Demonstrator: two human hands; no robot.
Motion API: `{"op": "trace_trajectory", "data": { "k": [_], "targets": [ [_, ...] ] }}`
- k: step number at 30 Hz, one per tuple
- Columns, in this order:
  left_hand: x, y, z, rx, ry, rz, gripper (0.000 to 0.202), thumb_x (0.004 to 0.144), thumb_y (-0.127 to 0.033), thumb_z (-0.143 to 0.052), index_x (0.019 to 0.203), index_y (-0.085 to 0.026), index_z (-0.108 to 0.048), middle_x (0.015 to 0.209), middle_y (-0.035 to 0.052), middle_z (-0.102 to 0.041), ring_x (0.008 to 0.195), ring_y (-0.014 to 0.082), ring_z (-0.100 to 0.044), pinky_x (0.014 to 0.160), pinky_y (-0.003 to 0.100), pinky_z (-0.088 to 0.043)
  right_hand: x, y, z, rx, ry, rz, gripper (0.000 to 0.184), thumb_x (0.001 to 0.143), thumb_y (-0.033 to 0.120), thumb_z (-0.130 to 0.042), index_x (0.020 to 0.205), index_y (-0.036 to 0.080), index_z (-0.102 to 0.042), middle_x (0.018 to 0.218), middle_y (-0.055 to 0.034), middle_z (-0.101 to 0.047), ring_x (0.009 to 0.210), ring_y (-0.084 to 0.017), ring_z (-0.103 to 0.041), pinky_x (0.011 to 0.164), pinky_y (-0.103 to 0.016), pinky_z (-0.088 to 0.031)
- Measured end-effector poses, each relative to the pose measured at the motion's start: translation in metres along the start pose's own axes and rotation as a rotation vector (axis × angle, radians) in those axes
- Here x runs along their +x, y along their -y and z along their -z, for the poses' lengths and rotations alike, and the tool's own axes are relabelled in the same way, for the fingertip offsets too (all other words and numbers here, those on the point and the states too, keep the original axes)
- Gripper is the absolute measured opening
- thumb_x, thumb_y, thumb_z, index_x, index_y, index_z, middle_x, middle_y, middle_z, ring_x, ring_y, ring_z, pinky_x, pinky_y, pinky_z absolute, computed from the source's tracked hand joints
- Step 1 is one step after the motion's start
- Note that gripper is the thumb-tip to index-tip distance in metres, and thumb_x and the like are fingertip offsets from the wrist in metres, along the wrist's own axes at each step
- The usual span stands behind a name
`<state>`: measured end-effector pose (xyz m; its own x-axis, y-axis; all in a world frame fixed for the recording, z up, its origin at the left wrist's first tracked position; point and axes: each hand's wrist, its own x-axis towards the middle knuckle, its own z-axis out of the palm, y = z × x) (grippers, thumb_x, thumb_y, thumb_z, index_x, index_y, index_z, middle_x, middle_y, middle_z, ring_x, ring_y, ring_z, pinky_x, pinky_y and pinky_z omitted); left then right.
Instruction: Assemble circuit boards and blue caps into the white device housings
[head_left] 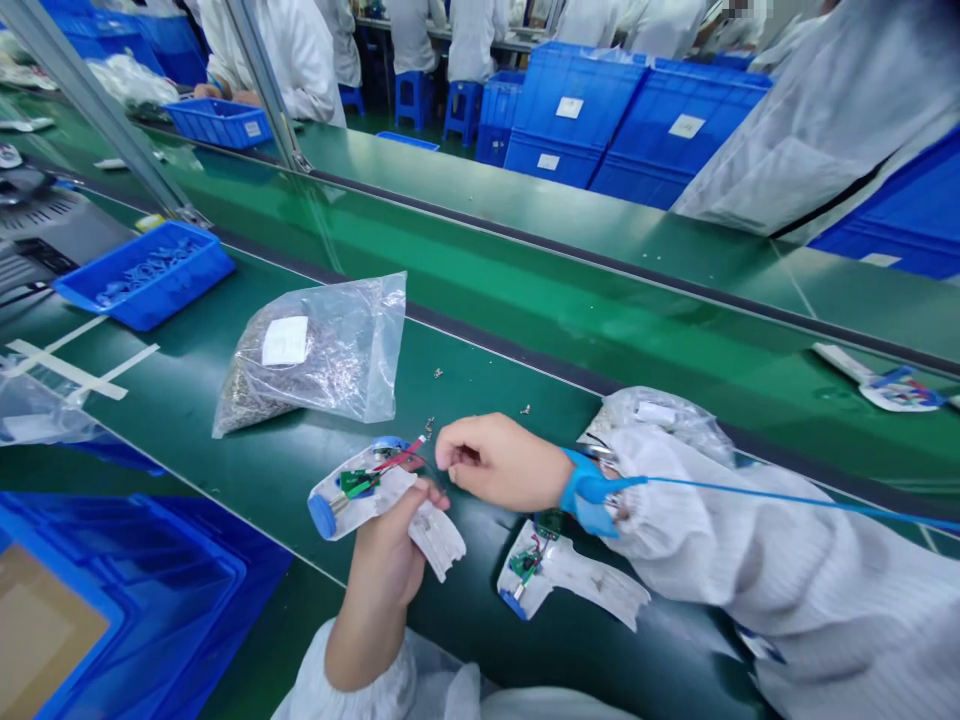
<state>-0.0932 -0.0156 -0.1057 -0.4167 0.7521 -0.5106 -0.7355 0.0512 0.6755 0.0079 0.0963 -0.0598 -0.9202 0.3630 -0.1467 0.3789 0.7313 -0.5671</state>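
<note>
My left hand (390, 555) grips a white plastic device half-shell (360, 495) with a blue tip, a green circuit board and red wires inside. My right hand (499, 460) hovers just right of it, fingers curled in a pinch near the wire end; what it pinches is too small to make out. A blue wrist strap (589, 490) with a blue cord sits on my right wrist. A second open white shell (559, 575) with a circuit board lies on the green bench below my right wrist.
A clear bag of small metal parts (322, 355) lies ahead on the bench, with loose screws (437, 373) near it. A blue tray (142, 272) stands at left, a blue bin (150, 590) near left. The conveyor belt (600, 310) runs behind. Other people in white coats work beyond.
</note>
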Motion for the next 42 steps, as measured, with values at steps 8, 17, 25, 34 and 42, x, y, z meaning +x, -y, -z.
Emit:
{"op": "trace_trajectory", "data": {
  "k": [8, 17, 25, 34, 42],
  "targets": [
    [-0.021, -0.002, -0.048, 0.112, 0.306, 0.060, 0.022, 0.053, -0.024, -0.081, 0.057, -0.016, -0.062, 0.063, -0.0016, -0.063, 0.062, 0.0158, -0.061, 0.062, 0.028, -0.050, -0.065, 0.024, 0.018, 0.353, -0.387, -0.025, 0.024, 0.068, 0.000, -0.049, 0.083, 0.017, -0.045, 0.067, 0.0052, -0.053, 0.054, -0.005, -0.044, 0.051, -0.014, -0.035],
    [-0.031, -0.005, -0.059, 0.258, 0.461, 0.088, 0.017, 0.057, -0.023, -0.080, 0.067, -0.019, -0.067, 0.060, -0.0032, -0.063, 0.064, 0.0167, -0.062, 0.061, 0.027, -0.049, -0.092, 0.026, 0.021, 0.209, -0.455, -0.071, 0.031, 0.067, -0.002, -0.051, 0.089, 0.018, -0.044, 0.066, 0.0075, -0.059, 0.052, -0.005, -0.045, 0.050, -0.015, -0.034],
    [-0.035, 0.002, -0.070, 0.287, 0.460, 0.131, 0.010, 0.058, -0.017, -0.075, 0.062, -0.020, -0.066, 0.061, -0.0025, -0.062, 0.063, 0.0160, -0.057, 0.063, 0.027, -0.046, -0.104, 0.023, 0.017, 0.345, -0.546, -0.153, 0.019, 0.068, 0.003, -0.057, 0.077, 0.018, -0.050, 0.063, 0.0071, -0.064, 0.053, -0.003, -0.056, 0.052, -0.011, -0.041],
    [-0.039, 0.008, -0.080, 0.225, 0.408, 0.206, 0.013, 0.056, -0.020, -0.074, 0.052, -0.017, -0.062, 0.055, -0.0020, -0.058, 0.055, 0.0129, -0.052, 0.055, 0.025, -0.043, -0.115, 0.024, 0.013, 0.360, -0.625, -0.154, 0.023, 0.068, 0.004, -0.053, 0.086, 0.018, -0.055, 0.074, 0.0038, -0.067, 0.059, -0.005, -0.060, 0.058, -0.012, -0.048],
    [-0.039, 0.010, -0.079, 0.187, 0.375, 0.264, 0.014, 0.056, -0.017, -0.073, 0.048, -0.017, -0.061, 0.049, -0.0007, -0.060, 0.050, 0.0123, -0.053, 0.052, 0.025, -0.042, -0.115, 0.015, 0.009, -0.035, -0.709, 0.039, 0.017, 0.081, 0.008, -0.044, 0.084, 0.020, -0.056, 0.069, 0.0028, -0.066, 0.063, -0.009, -0.059, 0.060, -0.019, -0.043]
  ]
}}
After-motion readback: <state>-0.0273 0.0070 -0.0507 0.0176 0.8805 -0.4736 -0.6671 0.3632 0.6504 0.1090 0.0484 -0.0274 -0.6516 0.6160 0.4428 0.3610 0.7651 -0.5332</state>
